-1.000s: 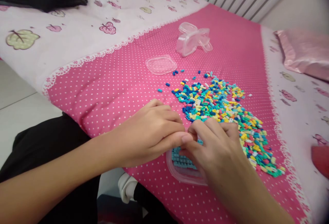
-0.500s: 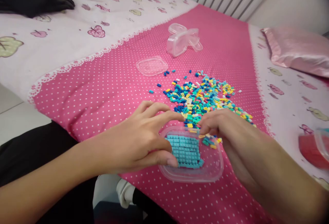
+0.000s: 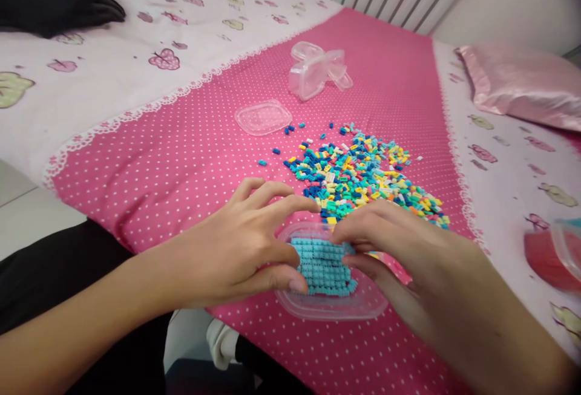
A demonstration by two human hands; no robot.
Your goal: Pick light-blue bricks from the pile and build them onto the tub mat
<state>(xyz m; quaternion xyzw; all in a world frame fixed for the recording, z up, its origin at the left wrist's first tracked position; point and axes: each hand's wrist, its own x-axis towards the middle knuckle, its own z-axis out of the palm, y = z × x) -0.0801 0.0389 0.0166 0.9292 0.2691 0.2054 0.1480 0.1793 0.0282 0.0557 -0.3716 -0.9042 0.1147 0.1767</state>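
A clear plastic container sits in front of me, with rows of light-blue toy bricks packed close together inside. My left hand lies over its left side, fingers spread and curved. Its thumb rests at the left edge of the rows, and its index finger reaches past the far rim. At the right end of the rows, my right hand pinches a small light-blue toy brick between thumb and fingers, which partly hide it. Just beyond the container spreads a pile of loose multicoloured toy bricks.
A clear lid lies beyond the pile's left side, with stacked clear containers farther back. A pink pillow and a red tub are at the right. Something black lies at the far left on the bedspread.
My right hand has moved from the pile's near edge down to the rows in the container, and a light-blue toy brick now shows at its fingertips. My left hand stays almost still.
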